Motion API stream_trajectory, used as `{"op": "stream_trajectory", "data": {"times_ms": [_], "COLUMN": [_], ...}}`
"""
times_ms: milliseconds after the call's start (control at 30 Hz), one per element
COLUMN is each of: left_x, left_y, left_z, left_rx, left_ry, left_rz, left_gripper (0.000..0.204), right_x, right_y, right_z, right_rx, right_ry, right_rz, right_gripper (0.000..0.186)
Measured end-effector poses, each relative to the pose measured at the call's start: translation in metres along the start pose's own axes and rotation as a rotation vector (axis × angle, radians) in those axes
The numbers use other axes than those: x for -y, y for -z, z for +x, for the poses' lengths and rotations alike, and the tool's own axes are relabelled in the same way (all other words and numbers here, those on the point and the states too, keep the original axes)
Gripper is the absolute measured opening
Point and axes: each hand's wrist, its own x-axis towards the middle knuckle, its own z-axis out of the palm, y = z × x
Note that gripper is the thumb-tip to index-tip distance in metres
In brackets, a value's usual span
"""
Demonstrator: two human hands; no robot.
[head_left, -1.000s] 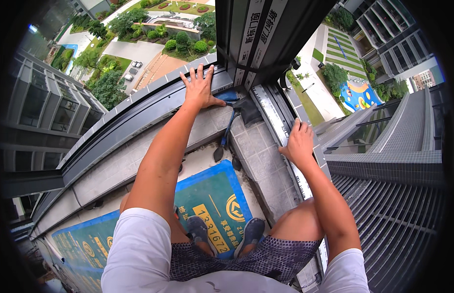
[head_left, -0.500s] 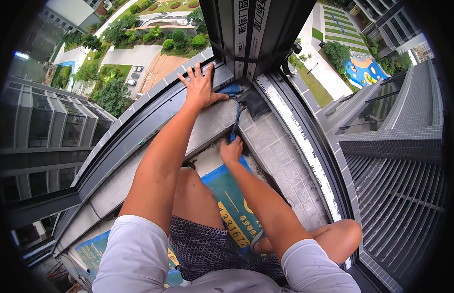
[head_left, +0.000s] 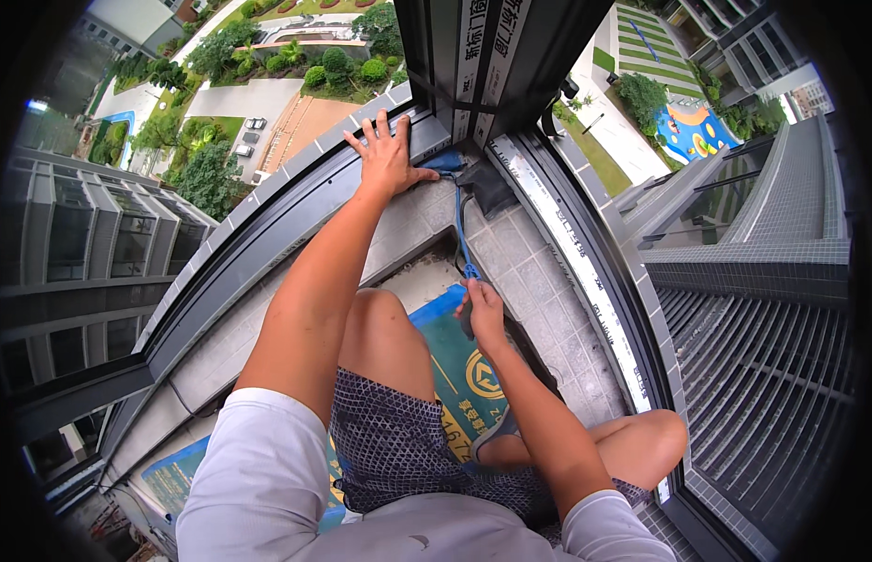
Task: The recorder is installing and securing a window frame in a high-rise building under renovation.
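Left building (head_left: 75,234): cut off by dark lens rim; interior behind windows too dim to read. Right building (head_left: 754,375), slatted: outer side lost in the same rim. Garden (head_left: 295,70), far left: cropped along upper edge, hidden rightward by post (head_left: 483,66). Post in far corner, dark, upper end out of view. Left rail (head_left: 328,187) and right rail (head_left: 576,253): running out from foot of post, dark; white film along right rail, scuffed, near end partly hidden behind right knee.

Tiled ledge (head_left: 515,248) inside both rails: left run partly covered by left forearm. Mat (head_left: 445,351), green with blue border: mostly hidden under knee, shorts and right forearm. Shoe (head_left: 497,433): only part visible beside right forearm.

Left hand (head_left: 384,164): flat on left rail near far corner, fingers spread, holding nothing; palm underside not visible. Right hand (head_left: 485,314): over far edge of mat, fingers curled round bulb (head_left: 467,325); bulb dark, mostly covered, degree of squeeze not readable. Black pad (head_left: 490,190): on ledge in far corner, fill not readable. Hose (head_left: 460,225), blue: from corner to right hand, lower join obscured by fingers; thin dark line alongside, hard to trace. Blue piece (head_left: 445,161): in corner just beside left thumb; contact not certain.
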Motion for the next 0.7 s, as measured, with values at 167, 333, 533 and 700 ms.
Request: {"op": "stream_trajectory", "data": {"times_ms": [167,333,533,700], "left_x": [-0.011,-0.012,-0.003,-0.001], "left_y": [0.0,-0.002,0.007,0.007], "left_z": [0.002,0.002,0.001,-0.005], "left_rx": [0.014,0.016,0.033,0.0], "left_ry": [0.008,0.023,0.015,0.016], "left_rz": [0.006,0.015,-0.018,-0.011], "left_gripper": [0.13,0.129,0.129,0.127], "right_x": [0.016,0.025,0.029,0.034], "right_y": [0.021,0.014,0.003,0.01], "right_z": [-0.005,-0.011,0.0,-0.005], "right_rx": [-0.002,0.006,0.025,-0.05], "right_ry": [-0.091,-0.122,-0.053,0.144], "right_rz": [0.071,0.116,-0.374,-0.404], "right_gripper": [0.048,0.045,0.033,0.027]}}
